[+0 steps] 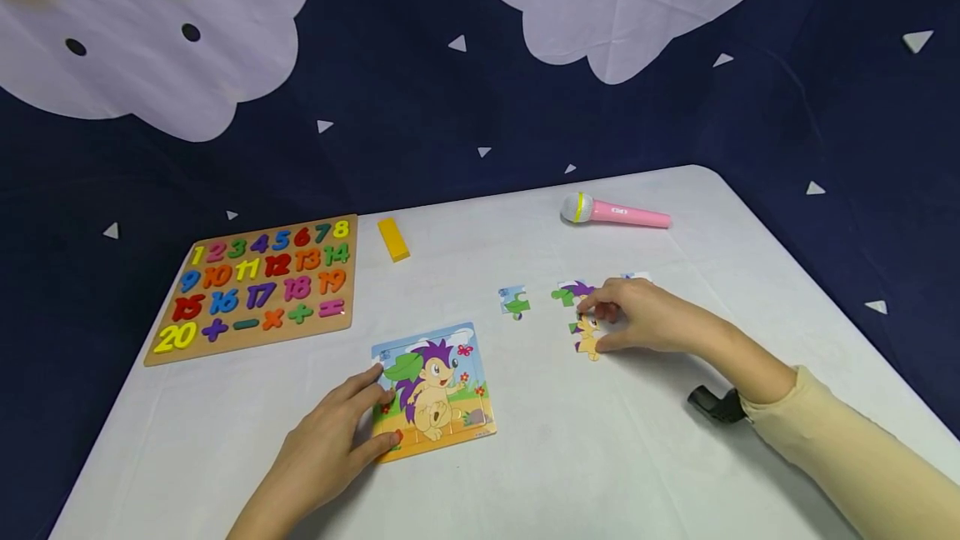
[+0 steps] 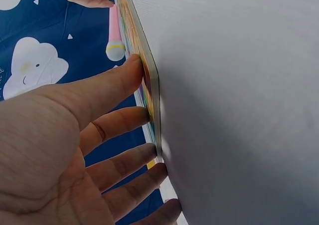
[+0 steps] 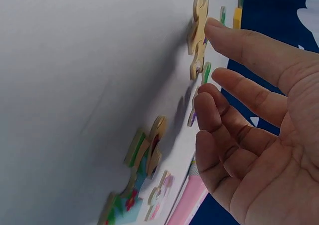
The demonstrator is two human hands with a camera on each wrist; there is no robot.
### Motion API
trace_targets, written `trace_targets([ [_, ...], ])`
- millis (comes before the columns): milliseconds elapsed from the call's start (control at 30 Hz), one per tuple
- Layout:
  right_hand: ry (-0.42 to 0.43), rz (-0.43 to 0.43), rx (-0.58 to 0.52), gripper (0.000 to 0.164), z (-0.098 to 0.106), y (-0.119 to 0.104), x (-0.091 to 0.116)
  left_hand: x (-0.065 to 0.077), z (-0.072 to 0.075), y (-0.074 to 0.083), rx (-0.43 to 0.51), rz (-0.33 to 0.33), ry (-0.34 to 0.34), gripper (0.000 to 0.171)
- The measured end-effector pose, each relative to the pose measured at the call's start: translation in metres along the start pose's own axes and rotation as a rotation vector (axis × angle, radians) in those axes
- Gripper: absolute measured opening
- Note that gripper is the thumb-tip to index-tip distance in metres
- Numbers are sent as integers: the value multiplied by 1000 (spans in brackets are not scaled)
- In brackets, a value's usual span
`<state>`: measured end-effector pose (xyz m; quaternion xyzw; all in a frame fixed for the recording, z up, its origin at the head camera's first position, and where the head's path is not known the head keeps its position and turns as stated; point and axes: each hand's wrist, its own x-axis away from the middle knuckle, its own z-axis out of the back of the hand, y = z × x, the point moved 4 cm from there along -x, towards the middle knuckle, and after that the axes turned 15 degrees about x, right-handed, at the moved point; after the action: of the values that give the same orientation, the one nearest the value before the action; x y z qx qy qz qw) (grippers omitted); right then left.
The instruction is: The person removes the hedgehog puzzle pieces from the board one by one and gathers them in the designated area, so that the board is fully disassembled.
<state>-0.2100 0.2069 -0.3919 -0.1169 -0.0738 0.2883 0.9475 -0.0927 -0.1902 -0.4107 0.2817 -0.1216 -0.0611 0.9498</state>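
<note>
A square hedgehog picture puzzle board point(image 1: 431, 390) lies near the table's front. My left hand point(image 1: 322, 440) rests along its left edge, thumb and fingertips touching the board. To the right, my right hand point(image 1: 648, 315) bends over several loose puzzle pieces. Its thumb is at a beige hedgehog piece point(image 1: 588, 344), and its fingertips are close to a green and purple piece point(image 1: 564, 294). In the right wrist view the fingers are loosely bent, apart from the thumb. A piece with a red flower point(image 3: 132, 200) lies under this hand, hidden from the head view.
A blue and green puzzle piece point(image 1: 514, 301) lies between the board and the right hand. A wooden number board point(image 1: 251, 336) is at the left, beside a yellow block point(image 1: 393, 240). A pink toy microphone point(image 1: 626, 213) lies at the back right, before a dark blue cloth point(image 1: 405, 65).
</note>
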Motion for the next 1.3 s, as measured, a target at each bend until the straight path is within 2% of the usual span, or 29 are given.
trace_targets([
  [233, 13, 36, -42, 38, 1, -19, -7, 1, 1, 1, -4, -12, 7, 46],
  [467, -17, 90, -21, 40, 1, -59, -19, 2, 4, 1, 7, -31, 8, 50],
  [767, -69, 189, -11, 44, -17, -110, -44, -1, 11, 0, 45, -21, 13, 49],
  [1133, -131, 259, 48, 44, -40, -159, -68, -6, 11, -10, 47, 32, -55, 98],
  [1300, -138, 305, 119, 45, -49, -180, -73, -9, 10, -12, 66, 42, -79, 103],
])
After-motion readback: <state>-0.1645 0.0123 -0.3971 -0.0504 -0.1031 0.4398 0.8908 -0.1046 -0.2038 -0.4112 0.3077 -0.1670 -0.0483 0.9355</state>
